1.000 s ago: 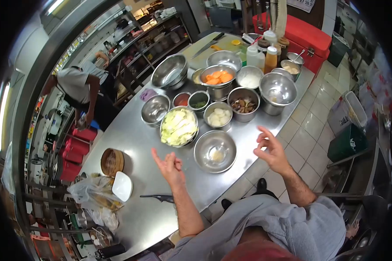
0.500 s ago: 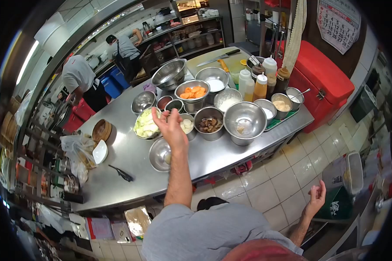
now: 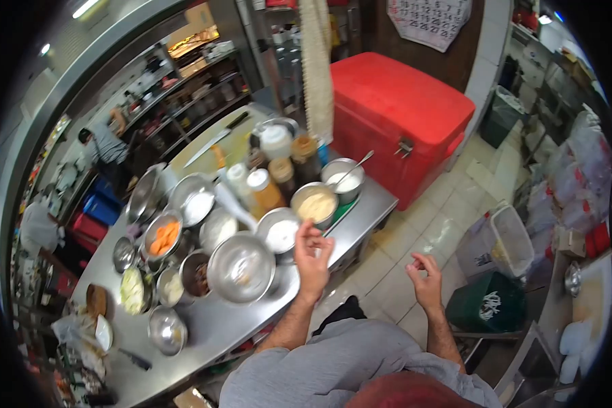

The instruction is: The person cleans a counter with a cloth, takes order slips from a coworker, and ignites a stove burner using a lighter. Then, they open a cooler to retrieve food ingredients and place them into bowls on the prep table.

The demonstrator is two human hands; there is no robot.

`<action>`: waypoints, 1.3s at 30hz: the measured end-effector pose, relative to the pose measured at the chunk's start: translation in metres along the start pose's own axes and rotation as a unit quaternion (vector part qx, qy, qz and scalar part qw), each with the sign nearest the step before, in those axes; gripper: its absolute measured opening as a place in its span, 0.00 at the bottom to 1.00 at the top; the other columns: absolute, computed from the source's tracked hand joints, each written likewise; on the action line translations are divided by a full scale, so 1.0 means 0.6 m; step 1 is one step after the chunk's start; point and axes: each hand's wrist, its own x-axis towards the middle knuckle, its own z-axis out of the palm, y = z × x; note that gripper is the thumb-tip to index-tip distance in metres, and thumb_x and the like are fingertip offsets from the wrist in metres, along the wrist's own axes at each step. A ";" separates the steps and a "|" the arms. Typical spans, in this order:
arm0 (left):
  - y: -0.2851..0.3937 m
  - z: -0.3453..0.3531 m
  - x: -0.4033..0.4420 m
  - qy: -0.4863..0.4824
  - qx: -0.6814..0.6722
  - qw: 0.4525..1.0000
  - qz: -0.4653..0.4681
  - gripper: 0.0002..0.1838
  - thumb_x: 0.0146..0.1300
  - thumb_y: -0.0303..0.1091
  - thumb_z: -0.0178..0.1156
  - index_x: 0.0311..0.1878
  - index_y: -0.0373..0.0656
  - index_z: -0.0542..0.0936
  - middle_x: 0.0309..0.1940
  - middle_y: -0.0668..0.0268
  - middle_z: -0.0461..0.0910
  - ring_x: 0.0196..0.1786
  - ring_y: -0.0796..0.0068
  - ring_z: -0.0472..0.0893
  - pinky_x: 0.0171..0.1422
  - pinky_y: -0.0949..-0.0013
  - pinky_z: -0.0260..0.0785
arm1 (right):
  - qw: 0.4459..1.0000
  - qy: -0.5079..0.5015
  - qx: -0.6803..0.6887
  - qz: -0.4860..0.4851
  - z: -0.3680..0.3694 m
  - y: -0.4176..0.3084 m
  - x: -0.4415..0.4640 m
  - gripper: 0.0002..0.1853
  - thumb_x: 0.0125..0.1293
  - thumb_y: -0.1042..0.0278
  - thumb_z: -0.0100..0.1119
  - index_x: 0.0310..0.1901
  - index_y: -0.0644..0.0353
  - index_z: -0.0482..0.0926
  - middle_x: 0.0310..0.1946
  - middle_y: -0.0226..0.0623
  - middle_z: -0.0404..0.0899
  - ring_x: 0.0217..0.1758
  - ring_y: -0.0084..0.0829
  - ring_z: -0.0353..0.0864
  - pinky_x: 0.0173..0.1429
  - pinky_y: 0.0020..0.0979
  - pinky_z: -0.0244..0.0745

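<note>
My left hand [image 3: 312,262] is raised beside the table's right end, its fingers apart and curved, with nothing in it. Just beyond it stand a bowl of pale yellow powder [image 3: 316,205] and a bowl of white powder [image 3: 279,231]. A large steel bowl [image 3: 241,268] with a little residue is to its left. My right hand [image 3: 425,279] hangs over the floor, loosely curled with fingers apart and empty. Farther left are bowls of orange slices [image 3: 163,238], cut cabbage [image 3: 133,291] and dark pieces [image 3: 198,273].
Squeeze bottles [image 3: 265,190] and a knife [image 3: 217,140] are toward the table's far end. A red cooler [image 3: 401,122] stands beyond that end. Green bin [image 3: 486,302] and plastic tub [image 3: 512,241] are at right. Two people work at the left.
The view has swung right, bringing the cooler nearer. My left hand has gone from the cabbage area to near the powder bowls. My right hand has moved out over the floor.
</note>
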 end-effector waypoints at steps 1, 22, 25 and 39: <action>-0.027 0.045 0.017 -0.041 -0.020 0.999 -0.027 0.28 0.54 0.19 0.58 0.59 0.38 0.61 0.41 0.69 0.64 0.36 0.84 0.70 0.44 0.80 0.65 | 1.000 -0.001 -0.016 0.009 -0.018 0.021 0.023 0.13 0.54 0.74 0.61 0.42 0.66 0.76 0.28 0.34 0.70 0.31 0.25 0.69 0.38 0.25 0.67; -0.294 0.603 0.203 -0.008 0.281 0.959 0.022 0.22 0.54 0.28 0.62 0.53 0.39 0.69 0.40 0.66 0.64 0.39 0.78 0.69 0.44 0.74 0.66 | 0.924 -0.046 0.262 0.273 -0.365 0.486 0.617 0.25 0.64 0.52 0.52 0.56 0.62 0.67 0.33 0.30 0.74 0.30 0.20 0.72 0.36 0.21 0.67; -0.315 0.661 0.221 0.005 0.330 0.942 0.068 0.23 0.53 0.29 0.62 0.52 0.39 0.69 0.40 0.63 0.66 0.39 0.75 0.70 0.44 0.72 0.66 | 0.925 -0.052 0.269 0.264 -0.380 0.543 0.729 0.31 0.62 0.46 0.51 0.60 0.60 0.61 0.44 0.33 0.72 0.39 0.23 0.72 0.40 0.25 0.66; -0.398 0.744 0.285 0.159 0.548 0.807 0.154 0.17 0.46 0.33 0.66 0.41 0.43 0.78 0.34 0.59 0.73 0.38 0.61 0.71 0.41 0.63 0.64 | 0.755 0.078 0.429 0.490 -0.361 0.677 1.007 0.41 0.56 0.29 0.45 0.58 0.59 0.60 0.47 0.37 0.63 0.43 0.31 0.65 0.43 0.32 0.68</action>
